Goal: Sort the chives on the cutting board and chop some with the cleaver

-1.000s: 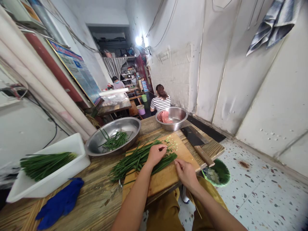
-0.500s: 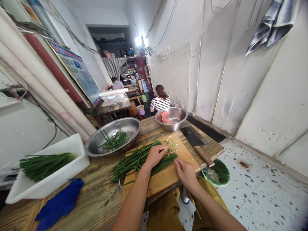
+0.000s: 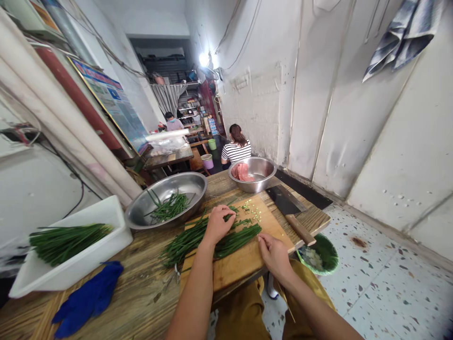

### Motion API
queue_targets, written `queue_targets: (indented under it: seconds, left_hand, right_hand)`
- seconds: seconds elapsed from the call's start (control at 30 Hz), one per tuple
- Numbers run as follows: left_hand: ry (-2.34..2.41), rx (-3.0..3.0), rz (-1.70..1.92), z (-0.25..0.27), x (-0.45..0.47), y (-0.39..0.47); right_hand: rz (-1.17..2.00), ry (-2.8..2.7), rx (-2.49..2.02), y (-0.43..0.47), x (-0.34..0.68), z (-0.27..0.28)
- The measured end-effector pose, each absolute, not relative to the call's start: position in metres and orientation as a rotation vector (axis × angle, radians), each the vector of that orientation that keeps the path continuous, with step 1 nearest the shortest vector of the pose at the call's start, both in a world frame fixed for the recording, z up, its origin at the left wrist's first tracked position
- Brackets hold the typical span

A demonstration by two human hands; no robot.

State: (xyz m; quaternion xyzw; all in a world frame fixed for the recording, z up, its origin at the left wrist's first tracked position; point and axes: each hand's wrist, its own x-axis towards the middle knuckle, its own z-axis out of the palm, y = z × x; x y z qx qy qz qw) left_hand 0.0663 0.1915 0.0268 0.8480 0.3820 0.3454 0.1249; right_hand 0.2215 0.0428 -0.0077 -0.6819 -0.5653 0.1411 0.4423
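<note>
Long garlic chives (image 3: 238, 242) lie in loose bunches across a wooden cutting board (image 3: 244, 269), their leafy ends reaching past its left edge. My left hand (image 3: 218, 225) is over the bunches, thumb and fingertips pinched at the stalks. Beside the cut ends at the right, my right hand (image 3: 274, 252) has its thumb and forefinger pressed together; whatever is between them is too small to make out. Small chopped pale pieces (image 3: 252, 208) are scattered at the board's far side. A cleaver (image 3: 286, 203) with a wooden handle lies flat just right of the board.
Behind the board stand a steel bowl with cut chives (image 3: 132, 215) and another with pink meat (image 3: 244, 174). A white tub (image 3: 71, 278) of chives and a blue glove (image 3: 88, 300) are at left. A green basket (image 3: 329, 255) is below the table; two people sit farther back.
My left hand has shifted left and slightly up across the chives, uncovering more of the near bunch. My right hand stays almost in place.
</note>
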Motion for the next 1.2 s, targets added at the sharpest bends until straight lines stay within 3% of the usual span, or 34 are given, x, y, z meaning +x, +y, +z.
queue_targets:
  seconds: [0.23, 0.6, 1.2]
  left_hand:
    - [1.200, 2.420, 1.168, 0.029, 0.063, 0.193]
    - [1.245, 2.552, 0.579, 0.026, 0.071, 0.184]
    - [1.208, 2.489, 0.666, 0.028, 0.078, 0.180]
  right_hand:
    - [0.352, -1.413, -1.697, 0.042, 0.221, -0.007]
    - [0.361, -1.431, -1.714, 0.042, 0.222, -0.003]
    - [0.368, -1.455, -1.699, 0.042, 0.222, -0.005]
